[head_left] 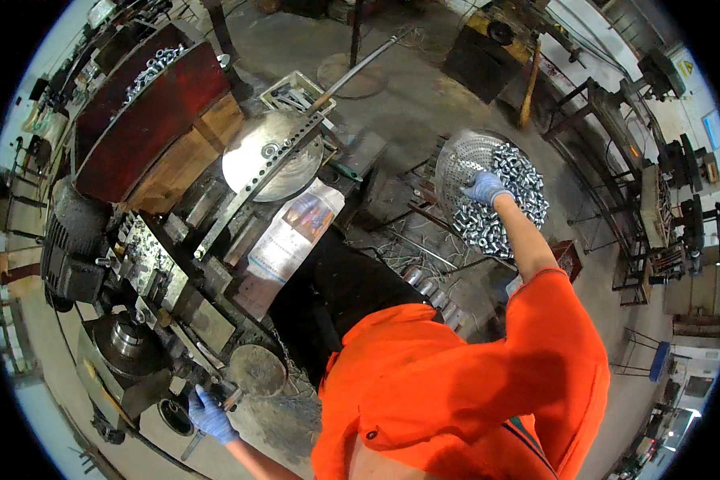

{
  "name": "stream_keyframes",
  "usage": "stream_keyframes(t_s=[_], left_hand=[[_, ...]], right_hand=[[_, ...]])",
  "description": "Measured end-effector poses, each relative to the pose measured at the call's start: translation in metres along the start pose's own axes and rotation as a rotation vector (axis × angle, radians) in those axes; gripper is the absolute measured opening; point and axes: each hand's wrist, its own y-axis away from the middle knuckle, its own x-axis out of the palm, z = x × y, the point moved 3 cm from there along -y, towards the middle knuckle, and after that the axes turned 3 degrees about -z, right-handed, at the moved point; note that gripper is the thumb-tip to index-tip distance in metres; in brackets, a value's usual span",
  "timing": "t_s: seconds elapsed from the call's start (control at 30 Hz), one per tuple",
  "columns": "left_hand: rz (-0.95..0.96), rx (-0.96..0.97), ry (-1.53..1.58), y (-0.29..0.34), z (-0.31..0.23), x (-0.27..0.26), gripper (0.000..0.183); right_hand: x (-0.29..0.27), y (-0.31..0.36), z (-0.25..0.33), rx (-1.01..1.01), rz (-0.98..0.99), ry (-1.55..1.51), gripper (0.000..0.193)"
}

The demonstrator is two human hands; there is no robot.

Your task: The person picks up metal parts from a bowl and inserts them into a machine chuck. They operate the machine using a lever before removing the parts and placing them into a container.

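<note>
My right hand [486,189], in a blue glove, reaches into a round perforated metal basin [462,160]. It is at the edge of a heap of shiny metal nuts [520,180]; its fingers look curled, and what they hold, if anything, is hidden. At the lower left, my left hand [210,415], also gloved in blue, is closed round a bar handle [233,398] beside the machine. A cylindrical metal chuck [126,339] stands up from the machine just beyond that hand.
A red bin [152,120] holds more nuts at the upper left. Beside it, a perforated bar [256,186] crosses a shiny metal disc [240,164] with a few rings on it. A printed paper bag [284,244] lies nearer me. A broom [530,88] stands at the back right.
</note>
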Motion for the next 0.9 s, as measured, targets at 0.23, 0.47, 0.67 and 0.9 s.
stream_keyframes(t_s=[0.23, 0.47, 0.67, 0.9], left_hand=[[0.000, -0.043, -0.087, 0.004, -0.024, -0.002, 0.030], [-0.003, -0.022, -0.011, 0.006, -0.024, 0.000, 0.031], [-0.013, 0.015, 0.330, 0.004, -0.034, -0.009, 0.028], [-0.025, 0.016, 0.538, 0.018, -0.166, -0.033, 0.029]], right_hand=[[0.002, -0.012, 0.010, -0.012, 0.139, 0.140, 0.061], [-0.018, -0.004, 0.013, 0.060, 0.086, -0.047, 0.061], [-0.022, 0.014, 0.019, -0.022, -0.189, -0.489, 0.036], [-0.120, 0.138, 0.230, -0.933, -0.235, -0.961, 0.021]])
